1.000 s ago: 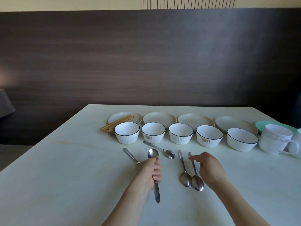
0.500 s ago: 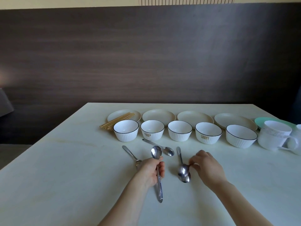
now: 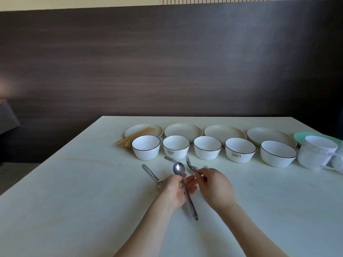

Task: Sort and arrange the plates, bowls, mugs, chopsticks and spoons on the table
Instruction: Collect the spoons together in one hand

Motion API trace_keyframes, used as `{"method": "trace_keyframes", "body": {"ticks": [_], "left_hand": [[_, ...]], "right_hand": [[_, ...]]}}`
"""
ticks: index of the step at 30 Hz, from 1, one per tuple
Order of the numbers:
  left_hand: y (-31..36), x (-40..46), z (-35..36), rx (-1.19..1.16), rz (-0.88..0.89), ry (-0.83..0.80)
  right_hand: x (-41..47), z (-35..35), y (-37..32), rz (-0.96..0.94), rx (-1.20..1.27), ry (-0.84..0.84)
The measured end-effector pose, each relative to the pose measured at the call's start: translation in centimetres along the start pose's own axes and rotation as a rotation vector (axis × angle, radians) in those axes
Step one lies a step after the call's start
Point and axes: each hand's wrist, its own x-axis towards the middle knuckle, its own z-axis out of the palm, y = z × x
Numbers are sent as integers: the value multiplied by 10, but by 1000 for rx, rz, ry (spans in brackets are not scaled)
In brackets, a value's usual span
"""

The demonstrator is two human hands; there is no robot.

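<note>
Left hand (image 3: 175,190) gripping one spoon (image 3: 183,184) bowl-up, right hand (image 3: 215,186) pinching more spoons (image 3: 191,165) just beside it — count unclear, both near side of the bowl row (image 3: 207,147), another spoon (image 3: 151,173) flat on table (image 3: 74,191) left of the bowls' near side

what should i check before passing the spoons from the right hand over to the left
1. Left hand grips its upright spoon: ok.
2. Right hand has spoons in its fingers: ok, count cannot tell.
3. Left palm has room for more: cannot tell, fingers look partly open.
4. Spoon on the table by the left hand is out of the way: ok.
5. Another spoon lies under the handoff spot: not ok.
6. Bowls stand apart from both hands: ok.
</note>
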Motion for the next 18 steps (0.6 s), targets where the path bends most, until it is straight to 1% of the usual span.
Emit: {"method": "trace_keyframes", "body": {"ticks": [6, 9, 11, 14, 18], "left_hand": [[-1, -1, 0, 13, 31, 20], [-2, -1, 2, 11, 43, 8], [-3, 0, 3, -14, 44, -3], [-5, 4, 3, -29, 26, -29], [-6, 9, 1, 17, 46, 9]], "right_hand": [[-1, 11, -23, 158, 168, -70], [-2, 11, -28, 212, 208, -40], [-3, 13, -30, 238, 203, -36], [-5, 19, -34, 268, 140, -78], [-6, 23, -39, 208, 44, -120]]}}
